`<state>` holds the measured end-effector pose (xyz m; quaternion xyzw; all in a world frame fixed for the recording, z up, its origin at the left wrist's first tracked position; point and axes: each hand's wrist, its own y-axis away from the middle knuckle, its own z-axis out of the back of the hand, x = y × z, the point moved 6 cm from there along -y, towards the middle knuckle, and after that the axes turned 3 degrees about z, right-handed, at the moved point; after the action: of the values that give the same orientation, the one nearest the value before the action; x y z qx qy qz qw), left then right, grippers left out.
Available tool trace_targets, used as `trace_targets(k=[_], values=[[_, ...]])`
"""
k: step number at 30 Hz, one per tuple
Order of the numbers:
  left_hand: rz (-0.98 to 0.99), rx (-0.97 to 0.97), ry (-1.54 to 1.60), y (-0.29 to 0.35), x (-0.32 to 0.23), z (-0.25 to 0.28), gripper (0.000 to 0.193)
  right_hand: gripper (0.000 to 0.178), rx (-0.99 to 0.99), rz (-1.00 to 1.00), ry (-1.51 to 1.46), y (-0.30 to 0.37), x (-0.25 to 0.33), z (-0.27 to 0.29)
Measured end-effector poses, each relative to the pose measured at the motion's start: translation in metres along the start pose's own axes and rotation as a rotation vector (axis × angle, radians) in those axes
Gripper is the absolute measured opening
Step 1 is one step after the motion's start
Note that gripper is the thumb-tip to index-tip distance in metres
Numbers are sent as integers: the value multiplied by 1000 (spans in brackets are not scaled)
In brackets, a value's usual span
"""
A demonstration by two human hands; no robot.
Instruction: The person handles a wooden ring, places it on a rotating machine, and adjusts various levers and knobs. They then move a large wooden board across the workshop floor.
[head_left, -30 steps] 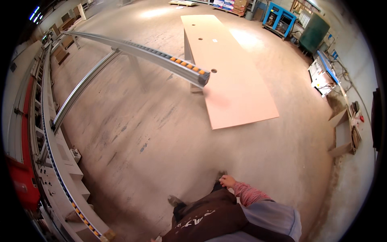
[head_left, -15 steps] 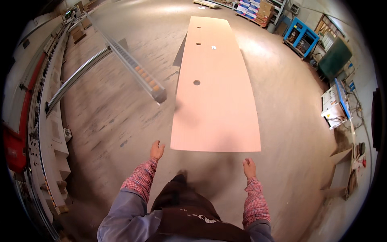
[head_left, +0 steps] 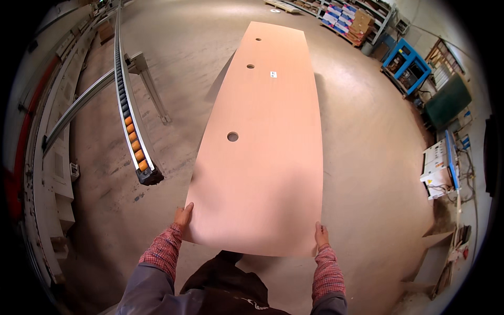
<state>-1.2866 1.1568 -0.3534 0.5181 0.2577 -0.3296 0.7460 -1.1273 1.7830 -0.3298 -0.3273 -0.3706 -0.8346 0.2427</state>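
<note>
A long pale pink-beige wooden board stretches away in front of me, with three round holes along its left side and a small white label. On its left edge, close to the near corner, my left hand is closed, the thumb lying over the top. My right hand grips the opposite edge by the near right corner. The fingers beneath the board are hidden on both sides. What holds up the far part cannot be seen.
A roller rail with black and orange rollers stands left of the board, its end near my left arm. A long machine lines the left side. To the right are a blue-framed machine, a white cabinet and stacked boxes.
Both hands, apart from the board half a second ago, now hold its side edges. The board's near end appears closer to me, and the roller rail sits further left in view.
</note>
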Motion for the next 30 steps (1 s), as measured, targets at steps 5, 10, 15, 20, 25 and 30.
trace_targets(k=[5,10,15,20,25,30], values=[[86,18,137,31,9,-17,66,82,189,-120,-226,7,15,6],[40,29,147,46,26,-37,62,84,125,-15,-62,0,5,33],[22,37,194,65,50,-33,62,83,140,-34,-100,10,-31,40],[-10,-6,143,83,73,-33,63,82,149,-51,-72,29,-45,54],[-19,-12,119,101,89,-28,64,83,278,-100,-197,53,-58,49],[-97,-40,28,100,95,-4,67,82,318,-143,-207,78,-66,38]])
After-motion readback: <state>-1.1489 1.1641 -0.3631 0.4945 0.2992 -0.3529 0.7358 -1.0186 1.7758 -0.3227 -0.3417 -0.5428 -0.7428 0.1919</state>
